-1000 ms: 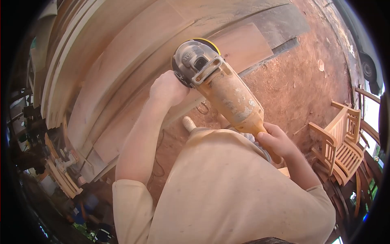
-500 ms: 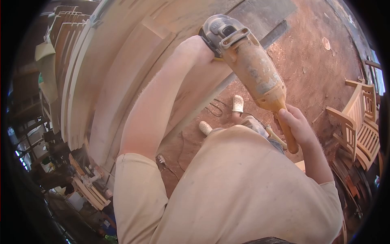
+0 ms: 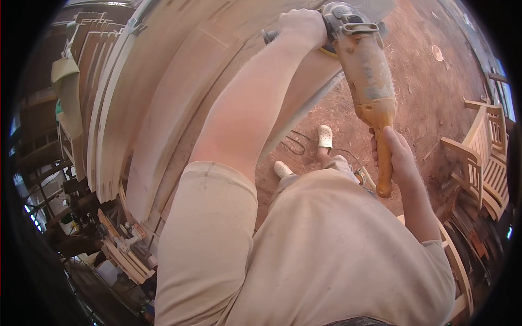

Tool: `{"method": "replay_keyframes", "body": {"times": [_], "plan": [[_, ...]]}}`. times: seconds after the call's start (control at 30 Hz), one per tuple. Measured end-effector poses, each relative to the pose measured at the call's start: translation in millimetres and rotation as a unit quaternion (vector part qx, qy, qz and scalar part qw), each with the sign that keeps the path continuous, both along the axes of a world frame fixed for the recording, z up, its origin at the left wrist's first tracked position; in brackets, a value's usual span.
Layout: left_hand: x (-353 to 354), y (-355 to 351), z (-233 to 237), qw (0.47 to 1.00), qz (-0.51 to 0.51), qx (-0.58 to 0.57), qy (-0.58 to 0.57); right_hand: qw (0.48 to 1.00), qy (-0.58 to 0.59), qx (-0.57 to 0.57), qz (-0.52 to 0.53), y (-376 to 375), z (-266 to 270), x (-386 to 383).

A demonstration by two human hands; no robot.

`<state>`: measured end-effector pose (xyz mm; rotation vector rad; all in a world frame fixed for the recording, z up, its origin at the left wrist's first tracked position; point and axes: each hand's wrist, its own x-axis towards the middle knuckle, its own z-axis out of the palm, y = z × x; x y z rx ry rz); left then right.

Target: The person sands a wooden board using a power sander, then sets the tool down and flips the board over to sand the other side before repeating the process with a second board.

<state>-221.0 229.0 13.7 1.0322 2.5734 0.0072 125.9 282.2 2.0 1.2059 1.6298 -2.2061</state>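
A dusty yellow-and-grey angle grinder (image 3: 370,73) lies across the upper part of the view, its metal head pointing away from me. My left hand (image 3: 305,26) is closed around the side handle by the head, and the handle's dark end (image 3: 269,36) sticks out past it. My right hand (image 3: 401,155) wraps round the long yellow rear handle. Below the head, a sliver of the disc's edge shows near the corner of a wide wooden panel (image 3: 307,89). Whether the disc touches the wood is hidden.
Long pale boards (image 3: 163,119) lie side by side on the left, dusted with powder. A slatted wooden chair (image 3: 481,155) stands at right on the reddish dusty floor (image 3: 418,81). A cable (image 3: 293,144) lies near my pale clogs (image 3: 325,136). Wood pieces (image 3: 128,247) are piled lower left.
Both hands have carried the grinder's head to the right and farther away along the panel. The tool's body now points more straight ahead. My left arm reaches out further.
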Motion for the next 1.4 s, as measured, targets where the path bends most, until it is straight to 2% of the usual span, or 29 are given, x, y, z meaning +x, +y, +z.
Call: {"method": "replay_keyframes", "body": {"times": [0.07, 0.13, 0.17, 0.23, 0.3, 0.4, 0.47, 0.5, 0.6, 0.67, 0.7, 0.73, 0.8, 0.9, 0.93, 1.0, 1.03, 1.13, 1.2, 1.27, 1.3, 1.37, 1.4], "plan": [[-3, -12, -10, 0.999, -0.017, 0.032, 0.029, 1.000, 0.001, -0.012, 0.005, -12, 2, 3], [2, -28, -11, 1.000, -0.014, -0.008, -0.015, 1.000, -0.003, -0.021, 0.007, -21, -2, 12], [3, -41, -11, 1.000, -0.008, -0.003, -0.018, 0.999, 0.005, -0.016, 0.030, -26, -9, 16], [11, -87, 4, 0.995, -0.031, -0.069, -0.063, 0.996, 0.007, -0.016, 0.082, -36, -2, 18], [23, -146, 9, 0.990, 0.063, -0.029, -0.120, 0.993, 0.000, -0.024, 0.118, -59, 9, 17], [50, -236, -5, 0.981, 0.132, -0.037, -0.141, 0.980, -0.001, -0.053, 0.190, -88, 11, 19], [74, -292, -1, 0.972, 0.176, -0.038, -0.149, 0.957, -0.015, -0.044, 0.288, -108, 3, 21], [92, -319, 6, 0.965, 0.215, -0.026, -0.145, 0.944, -0.028, -0.089, 0.317, -114, -5, 23], [127, -399, 7, 0.940, 0.302, -0.025, -0.156, 0.914, -0.017, -0.070, 0.399, -162, 11, 1], [154, -453, 1, 0.901, 0.409, -0.019, -0.142, 0.879, -0.036, -0.083, 0.468, -192, -2, -6], [165, -451, -6, 0.893, 0.432, -0.025, -0.124, 0.879, -0.022, -0.081, 0.470, -180, -9, -9], [175, -483, -13, 0.885, 0.453, -0.024, -0.110, 0.879, -0.013, -0.073, 0.471, -202, -12, -17], [196, -531, -22, 0.854, 0.514, -0.028, -0.074, 0.842, -0.031, -0.077, 0.533, -243, -16, -36], [219, -594, -28, 0.821, 0.570, -0.027, -0.018, 0.804, 0.013, -0.025, 0.593, -296, -16, -53], [220, -477, -25, 0.812, 0.582, -0.030, 0.016, 0.801, 0.000, -0.043, 0.598, -182, -18, -60], [231, -462, -17, 0.801, 0.596, -0.045, 0.022, 0.792, -0.025, -0.057, 0.607, -173, -11, -65], [234, -473, -13, 0.797, 0.601, -0.056, 0.025, 0.779, 0.002, -0.058, 0.624, -186, -11, -69], [234, -596, -21, 0.764, 0.641, -0.075, 0.008, 0.760, 0.033, -0.060, 0.647, -296, -25, -76], [235, -628, -16, 0.744, 0.659, -0.107, -0.010, 0.746, 0.049, -0.072, 0.661, -328, -25, -79], [240, -664, -26, 0.743, 0.659, -0.116, -0.013, 0.737, -0.018, -0.130, 0.663, -354, -13, -80], [243, -676, -27, 0.731, 0.669, -0.134, -0.018, 0.740, -0.018, -0.128, 0.660, -363, -12, -80], [244, -693, -25, 0.722, 0.674, -0.152, -0.018, 0.705, -0.007, -0.115, 0.700, -380, -16, -82], [244, -698, -24, 0.712, 0.683, -0.161, -0.026, 0.709, -0.006, -0.115, 0.695, -384, -22, -82]]}}
